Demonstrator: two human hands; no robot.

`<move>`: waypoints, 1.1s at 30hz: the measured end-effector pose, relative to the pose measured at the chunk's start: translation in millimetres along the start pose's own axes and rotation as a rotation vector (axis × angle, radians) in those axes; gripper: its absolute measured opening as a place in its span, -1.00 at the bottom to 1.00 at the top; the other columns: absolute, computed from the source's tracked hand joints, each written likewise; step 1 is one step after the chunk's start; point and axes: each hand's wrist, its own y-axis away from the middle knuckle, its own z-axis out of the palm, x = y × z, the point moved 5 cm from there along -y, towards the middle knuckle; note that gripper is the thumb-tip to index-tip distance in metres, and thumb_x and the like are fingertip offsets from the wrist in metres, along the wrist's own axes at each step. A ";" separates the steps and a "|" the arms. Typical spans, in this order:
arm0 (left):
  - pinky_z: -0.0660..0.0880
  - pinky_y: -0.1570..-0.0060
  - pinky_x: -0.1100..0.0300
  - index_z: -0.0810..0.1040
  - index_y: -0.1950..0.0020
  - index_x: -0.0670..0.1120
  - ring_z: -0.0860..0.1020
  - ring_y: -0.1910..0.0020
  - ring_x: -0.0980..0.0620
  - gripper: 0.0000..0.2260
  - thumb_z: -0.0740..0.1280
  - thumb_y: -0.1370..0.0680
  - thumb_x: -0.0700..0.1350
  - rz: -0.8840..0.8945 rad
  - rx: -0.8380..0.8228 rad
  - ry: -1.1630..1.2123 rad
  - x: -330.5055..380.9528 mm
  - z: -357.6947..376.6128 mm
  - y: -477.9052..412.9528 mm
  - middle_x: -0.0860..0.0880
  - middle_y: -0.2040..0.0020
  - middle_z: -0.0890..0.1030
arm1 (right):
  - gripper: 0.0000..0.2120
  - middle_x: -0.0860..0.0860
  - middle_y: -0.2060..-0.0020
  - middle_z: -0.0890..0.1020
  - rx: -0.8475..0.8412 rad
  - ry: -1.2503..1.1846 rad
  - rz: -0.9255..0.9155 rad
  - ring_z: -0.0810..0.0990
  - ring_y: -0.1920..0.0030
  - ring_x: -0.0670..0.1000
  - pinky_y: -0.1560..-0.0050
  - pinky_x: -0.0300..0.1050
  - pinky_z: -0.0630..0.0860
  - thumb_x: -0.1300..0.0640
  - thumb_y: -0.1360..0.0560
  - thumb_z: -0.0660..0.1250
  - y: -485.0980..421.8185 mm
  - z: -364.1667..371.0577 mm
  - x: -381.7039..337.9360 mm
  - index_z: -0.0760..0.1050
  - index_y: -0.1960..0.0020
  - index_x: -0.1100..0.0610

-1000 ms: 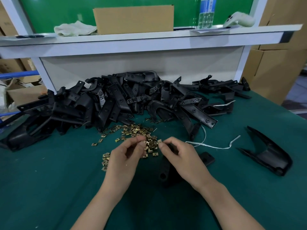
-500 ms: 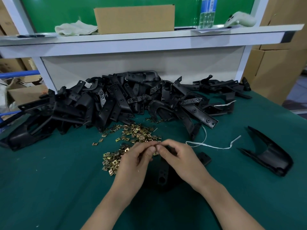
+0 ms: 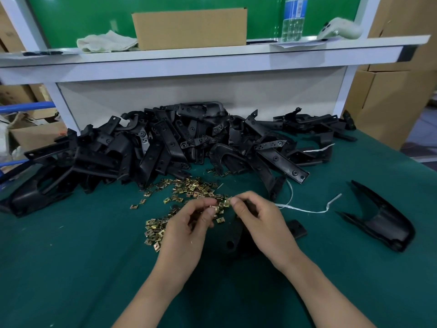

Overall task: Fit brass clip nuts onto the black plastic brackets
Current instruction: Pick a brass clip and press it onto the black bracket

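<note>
the hands have parted slightly. left hand [image 3: 186, 233] and right hand [image 3: 262, 223] each pinch a brass nut [image 3: 214, 207], over the black bracket [image 3: 233, 242] on the tabletop [image 3: 94, 268]; line it up squarely before pushing.

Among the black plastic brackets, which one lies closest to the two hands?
The bracket lying directly under the right hand, partly hidden by it. The pile is farther back, and the curved bracket lies alone at the right.
</note>
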 end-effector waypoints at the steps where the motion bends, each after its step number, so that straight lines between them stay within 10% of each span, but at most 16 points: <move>1: 0.53 0.03 0.36 0.63 -0.08 0.18 0.61 0.14 0.16 -0.87 0.34 -0.59 0.00 -0.009 0.011 0.011 -1.0 -1.1 -0.8 0.15 0.13 0.67 | -0.82 -0.18 0.24 0.64 0.033 0.004 0.010 0.57 0.22 -0.18 0.20 -0.33 0.43 -0.19 -0.61 0.29 -0.4 -2.3 0.9 0.60 -0.01 -0.14; 17: 0.41 0.26 0.48 0.61 0.16 -0.08 0.57 0.34 0.18 -0.69 0.26 -0.57 0.13 -0.040 0.001 0.045 4.3 0.3 -1.0 0.04 0.29 0.65 | -0.73 -0.32 -0.02 0.65 0.043 0.067 -0.036 0.59 -0.10 -0.25 -0.02 -0.42 0.40 -0.20 -0.68 0.12 4.1 -1.7 -9.4 0.57 -0.14 -0.17; 33: 0.61 0.26 0.22 0.59 0.02 -0.17 0.68 0.24 -0.01 -0.67 0.27 -0.57 0.10 -0.216 -0.121 0.246 -6.8 12.7 1.5 -0.09 0.18 0.71 | -0.69 -0.24 0.49 0.43 0.126 0.146 -0.057 0.39 0.43 -0.14 0.35 -0.22 0.32 -0.19 -0.70 0.02 4.3 -3.5 -5.3 0.51 -0.05 -0.17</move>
